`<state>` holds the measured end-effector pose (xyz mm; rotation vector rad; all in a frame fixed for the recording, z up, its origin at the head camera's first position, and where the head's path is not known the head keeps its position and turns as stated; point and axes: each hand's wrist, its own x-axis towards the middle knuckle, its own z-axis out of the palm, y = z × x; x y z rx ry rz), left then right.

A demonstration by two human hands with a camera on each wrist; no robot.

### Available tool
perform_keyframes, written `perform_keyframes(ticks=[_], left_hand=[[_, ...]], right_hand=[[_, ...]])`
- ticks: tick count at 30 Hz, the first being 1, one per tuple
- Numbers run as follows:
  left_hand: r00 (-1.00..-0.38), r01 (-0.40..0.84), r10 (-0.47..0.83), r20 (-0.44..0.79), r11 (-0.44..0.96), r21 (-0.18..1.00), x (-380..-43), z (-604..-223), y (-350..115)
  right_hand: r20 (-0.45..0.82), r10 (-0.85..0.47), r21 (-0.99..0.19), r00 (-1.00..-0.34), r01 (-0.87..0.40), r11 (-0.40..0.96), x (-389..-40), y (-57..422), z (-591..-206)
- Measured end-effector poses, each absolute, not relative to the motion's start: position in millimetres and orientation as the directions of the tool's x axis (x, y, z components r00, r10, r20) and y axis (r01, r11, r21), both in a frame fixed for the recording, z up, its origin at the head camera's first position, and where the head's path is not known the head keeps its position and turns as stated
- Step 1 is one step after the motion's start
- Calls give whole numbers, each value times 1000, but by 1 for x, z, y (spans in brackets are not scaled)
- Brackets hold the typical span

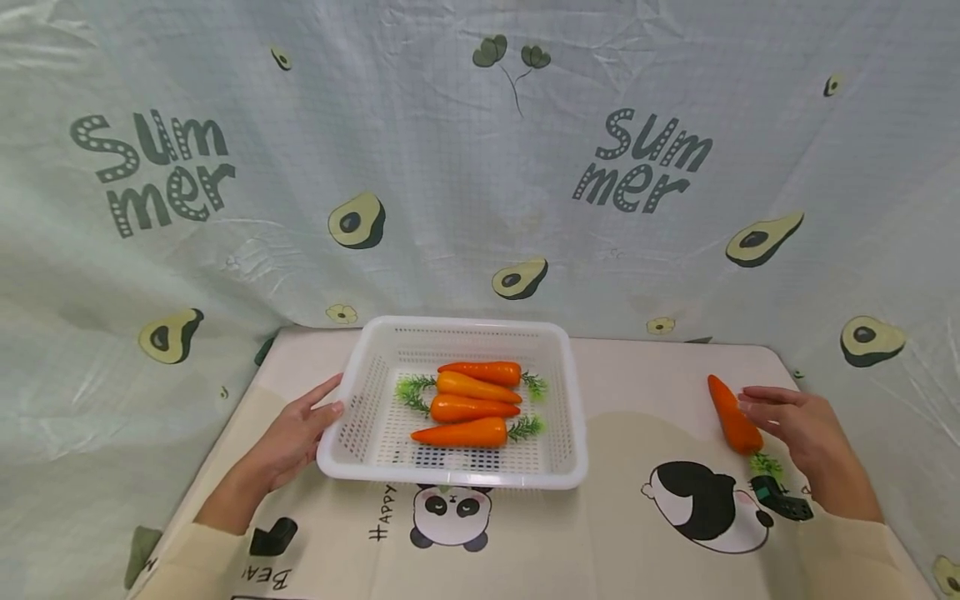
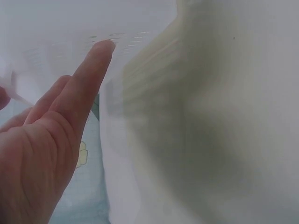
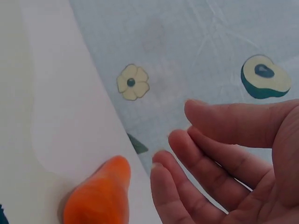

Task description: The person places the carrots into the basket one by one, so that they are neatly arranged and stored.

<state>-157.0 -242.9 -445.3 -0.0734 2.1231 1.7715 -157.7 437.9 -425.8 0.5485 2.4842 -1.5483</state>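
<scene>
A white plastic basket [image 1: 453, 481] with perforated walls stands on the table. Inside it lie several orange toy carrots [image 1: 471, 432] with green leafy tops, some pointing left and some right. My left hand [image 1: 294, 437] holds the basket's left rim, the thumb at the rim and the fingers against the outer wall [image 2: 135, 46]. At the table's right side lies a single carrot [image 1: 732, 417], its leaves toward me. Beside it, my right hand [image 1: 798, 429] hovers with loosely bent fingers. The right wrist view shows a gap between those fingers [image 3: 182, 191] and the carrot [image 3: 100, 198].
The table [image 1: 615, 542] wears a pale cover with panda prints and lettering. A pale blue cloth [image 1: 450, 167] printed with avocados and "summer" hangs behind and at both sides, close to the table's edges.
</scene>
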Motion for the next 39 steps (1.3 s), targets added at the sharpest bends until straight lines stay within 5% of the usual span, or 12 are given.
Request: perform_keyframes(ticks=[11,31,39], left_hand=[[-930,-276,193,-314,199,940,-157,-445,-240],[-931,-274,191,-310,194,942,-157,-445,-239],[-932,-271,186,-311,211,939,-154,-446,-241]], right_hand=[[-309,452,-772,-837,498,395,-150,436,-447],[-179,523,-591,-833,516,619,-155,418,-471],[-150,549,-620,-822,511,595,-156,403,-465]])
